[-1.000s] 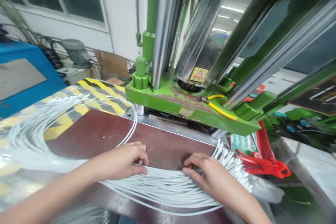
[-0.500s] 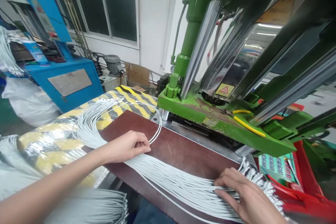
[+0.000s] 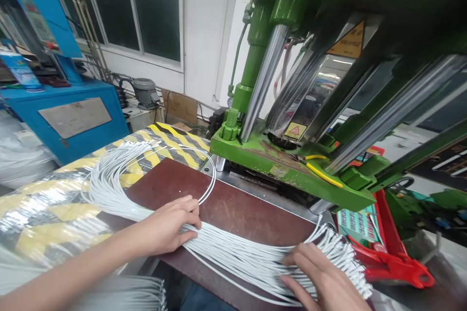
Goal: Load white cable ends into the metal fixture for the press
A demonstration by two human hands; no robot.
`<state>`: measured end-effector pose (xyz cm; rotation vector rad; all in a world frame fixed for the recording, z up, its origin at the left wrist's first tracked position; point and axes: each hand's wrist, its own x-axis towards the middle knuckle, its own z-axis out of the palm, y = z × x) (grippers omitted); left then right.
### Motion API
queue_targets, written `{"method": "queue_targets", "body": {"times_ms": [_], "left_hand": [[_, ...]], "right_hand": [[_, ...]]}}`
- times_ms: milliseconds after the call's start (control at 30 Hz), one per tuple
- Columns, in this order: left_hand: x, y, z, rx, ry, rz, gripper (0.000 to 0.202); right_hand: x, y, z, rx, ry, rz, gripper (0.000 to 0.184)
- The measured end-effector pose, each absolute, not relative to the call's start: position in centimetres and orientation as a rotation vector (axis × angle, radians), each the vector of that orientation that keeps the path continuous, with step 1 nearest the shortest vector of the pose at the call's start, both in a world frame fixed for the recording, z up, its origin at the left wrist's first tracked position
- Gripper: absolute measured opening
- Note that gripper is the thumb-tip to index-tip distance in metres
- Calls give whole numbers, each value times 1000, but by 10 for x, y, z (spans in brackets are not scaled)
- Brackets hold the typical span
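Head camera view cuts off the right hand (image 3: 323,279) at the bottom edge, so only its fingers and part of its back show. Those fingers lie spread and fairly flat on the bundle of thin white cables (image 3: 241,257), near the ends that fan out at the right. Motion blur softens the fingertips, and I cannot tell whether any single cable is pinched. The left hand (image 3: 170,226) rests on the same bundle further left, fingers curled narrowly over the strands, the thumb hidden beneath. The bundle lies across the dark reddish-brown work board (image 3: 233,209), curving left over the yellow-and-black striped surface (image 3: 171,143). Behind stands the green press machine (image 3: 284,170), its top cropped, with yellow-handled pliers (image 3: 321,172) on its base.
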<state>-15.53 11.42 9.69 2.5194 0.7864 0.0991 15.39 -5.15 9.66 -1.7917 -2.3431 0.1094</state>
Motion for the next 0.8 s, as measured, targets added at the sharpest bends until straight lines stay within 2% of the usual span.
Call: {"method": "queue_targets", "body": {"times_ms": [100, 200, 300, 433, 600, 800], "left_hand": [[-151, 112, 91, 2567, 738, 105, 12], [-148, 111, 87, 2590, 694, 145, 12], [-146, 114, 87, 2566, 684, 213, 7], [-147, 120, 96, 2472, 725, 248, 6], [-154, 124, 109, 2403, 764, 153, 14], [-160, 125, 103, 2368, 722, 126, 8]], "right_hand": [[128, -35, 93, -1773, -2299, 220, 14], [102, -21, 88, -1767, -2270, 313, 10], [87, -10, 79, -1797, -2262, 306, 7], [83, -4, 76, -1815, -2232, 240, 12], [77, -4, 108, -1736, -2118, 190, 13], [73, -12, 142, -1623, -2257, -74, 6]]}}
